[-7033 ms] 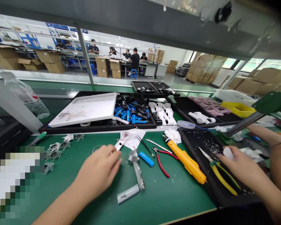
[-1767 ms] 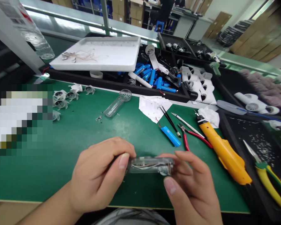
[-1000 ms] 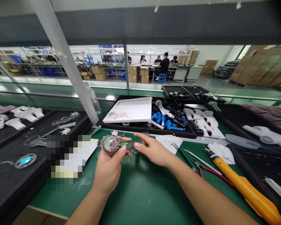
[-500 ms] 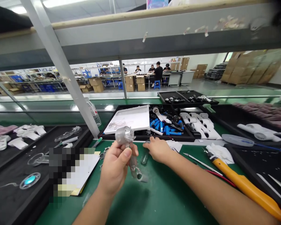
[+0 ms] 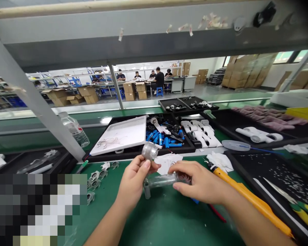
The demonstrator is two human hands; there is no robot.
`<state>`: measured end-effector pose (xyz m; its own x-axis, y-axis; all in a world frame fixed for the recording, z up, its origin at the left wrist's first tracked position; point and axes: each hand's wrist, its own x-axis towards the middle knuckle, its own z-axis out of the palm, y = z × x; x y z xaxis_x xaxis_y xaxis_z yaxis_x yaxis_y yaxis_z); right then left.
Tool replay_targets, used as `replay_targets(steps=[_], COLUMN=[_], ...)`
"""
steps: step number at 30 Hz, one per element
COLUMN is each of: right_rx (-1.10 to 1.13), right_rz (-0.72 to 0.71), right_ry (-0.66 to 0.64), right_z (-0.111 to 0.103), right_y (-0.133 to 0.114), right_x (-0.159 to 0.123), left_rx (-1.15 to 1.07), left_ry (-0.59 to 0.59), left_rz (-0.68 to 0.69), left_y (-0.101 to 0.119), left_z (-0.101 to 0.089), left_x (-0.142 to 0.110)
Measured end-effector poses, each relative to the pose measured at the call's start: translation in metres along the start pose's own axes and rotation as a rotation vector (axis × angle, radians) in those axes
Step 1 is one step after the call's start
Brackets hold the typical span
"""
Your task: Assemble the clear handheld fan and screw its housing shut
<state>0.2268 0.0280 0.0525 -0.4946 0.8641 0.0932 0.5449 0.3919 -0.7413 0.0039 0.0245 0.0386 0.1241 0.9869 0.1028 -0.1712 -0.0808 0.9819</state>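
My left hand (image 5: 130, 179) pinches a clear plastic fan housing (image 5: 150, 152) by its neck, round head up, with a tubular handle end below the fingers. My right hand (image 5: 204, 181) curls its thumb and fingers around the round end of a second clear plastic piece (image 5: 162, 180), whose long handle points left towards my left hand. The two clear parts overlap in view, and I cannot tell whether they touch. Grey fan impellers (image 5: 94, 181) lie on the green bench (image 5: 154, 225) left of my left hand. White paper (image 5: 166, 163) lies just behind the hands.
Behind the hands, a white tray (image 5: 123, 135) leans in a black bin beside blue battery cells (image 5: 160, 138). White fan shells (image 5: 204, 135) sit to their right. An orange-handled soldering iron (image 5: 248, 198) and scissors (image 5: 284, 196) lie at right. A bottle (image 5: 75, 130) stands by the post.
My right hand has moved right and now grips a clear plastic piece held sideways. My left hand still holds its housing. The camera view has turned right.
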Motion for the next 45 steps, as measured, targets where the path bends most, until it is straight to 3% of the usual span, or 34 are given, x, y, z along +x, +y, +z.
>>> replay_targets(steps=[6, 9, 11, 16, 21, 23, 28, 34, 42, 45], right_rx=[0.319, 0.667, 0.774, 0.539, 0.381, 0.334, 0.311, 0.216, 0.168, 0.197], right_rz=[0.107, 0.122, 0.159, 0.238, 0.231, 0.213, 0.194, 0.168, 0.168, 0.164], right_ry=[0.050, 0.275, 0.388, 0.364, 0.391, 0.445, 0.557, 0.562, 0.553, 0.550], right_z=[0.015, 0.023, 0.028, 0.033, 0.037, 0.042, 0.052, 0.052, 0.049, 0.050], right_y=[0.016, 0.021, 0.022, 0.015, 0.005, 0.004, 0.004, 0.006, 0.007, 0.006], right_x=[-0.002, -0.001, 0.001, 0.000, -0.002, -0.001, 0.001, -0.002, -0.003, -0.003], left_rx=[0.053, 0.040, 0.004, -0.077, -0.179, -0.199, -0.212, -0.175, -0.154, -0.109], left_ry=[-0.140, -0.218, -0.226, -0.138, -0.278, -0.284, -0.244, -0.291, -0.281, -0.327], left_rz=[-0.201, -0.281, -0.314, -0.320, -0.349, -0.353, -0.395, -0.447, -0.424, -0.393], left_y=[-0.015, -0.018, -0.020, -0.023, -0.030, -0.032, -0.029, -0.024, -0.025, -0.023], left_z=[0.013, 0.021, 0.028, 0.035, 0.037, 0.041, 0.048, 0.045, 0.046, 0.048], left_x=[-0.005, -0.008, -0.011, -0.014, -0.019, -0.022, -0.025, -0.025, -0.028, -0.031])
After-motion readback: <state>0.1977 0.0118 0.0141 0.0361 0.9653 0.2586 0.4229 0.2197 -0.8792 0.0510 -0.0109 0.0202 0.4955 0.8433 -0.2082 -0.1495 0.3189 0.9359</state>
